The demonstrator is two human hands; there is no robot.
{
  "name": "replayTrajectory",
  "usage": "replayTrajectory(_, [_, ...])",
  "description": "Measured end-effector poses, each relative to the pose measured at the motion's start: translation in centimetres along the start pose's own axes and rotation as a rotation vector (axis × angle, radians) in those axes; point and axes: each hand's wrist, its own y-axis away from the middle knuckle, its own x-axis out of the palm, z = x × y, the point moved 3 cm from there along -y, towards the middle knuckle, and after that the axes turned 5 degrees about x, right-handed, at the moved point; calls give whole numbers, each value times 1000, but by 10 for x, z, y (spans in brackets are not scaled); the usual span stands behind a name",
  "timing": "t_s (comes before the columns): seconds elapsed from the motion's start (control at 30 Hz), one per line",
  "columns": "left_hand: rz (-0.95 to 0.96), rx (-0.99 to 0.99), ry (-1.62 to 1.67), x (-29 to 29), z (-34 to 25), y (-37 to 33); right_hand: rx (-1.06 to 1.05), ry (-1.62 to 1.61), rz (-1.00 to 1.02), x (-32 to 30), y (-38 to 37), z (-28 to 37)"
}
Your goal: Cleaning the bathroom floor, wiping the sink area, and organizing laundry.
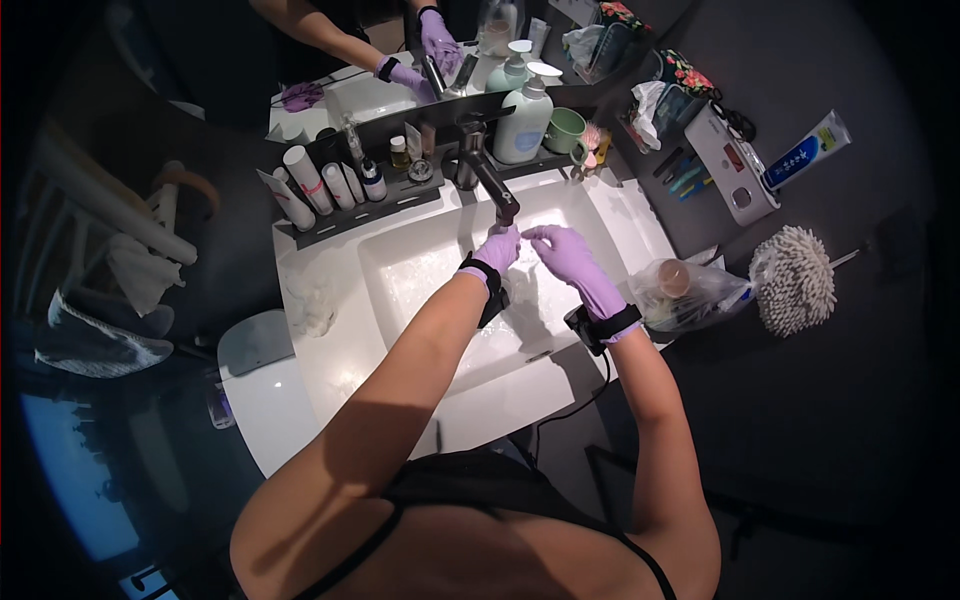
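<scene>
While both hands wear thin lilac gloves, left hand [496, 248] sits under the dark metal faucet [488, 183] at the back edge of the white sink [510, 408]; right hand [566, 257] just beside, fingers bent. Can't tell whether either grip holds anything. Sink glossy, basin rectangular. Back ledge: smooth plastic pump bottle [524, 125], green mug [566, 130]. Shaggy duster [795, 280] beyond right edge; matte dark wall [830, 60]; mirror [370, 92] behind.

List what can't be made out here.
All in head view:
Left hand: grip partly covered by the faucet.
Sink: part hidden behind the left forearm.
Clear bag: contents blurred by crumpled plastic.
Reflected arms: cut off by top edge.
</scene>
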Motion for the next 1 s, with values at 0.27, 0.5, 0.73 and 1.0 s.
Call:
replayTrajectory(0.27, [16,77,-227,-4,-18,44,-347,24,-652,-17,-52,13])
replayTrajectory(0.5, [12,81,-384,-18,-23,77,-491,370,-765,-52,-73,51])
replayTrajectory(0.73, [89,146,-561,-25,-28,84,-550,499,-774,-66,-99,61])
replayTrajectory(1.0, [143,-30,-866,-11,-37,127,-283,87,-554,-41,-116,-19])
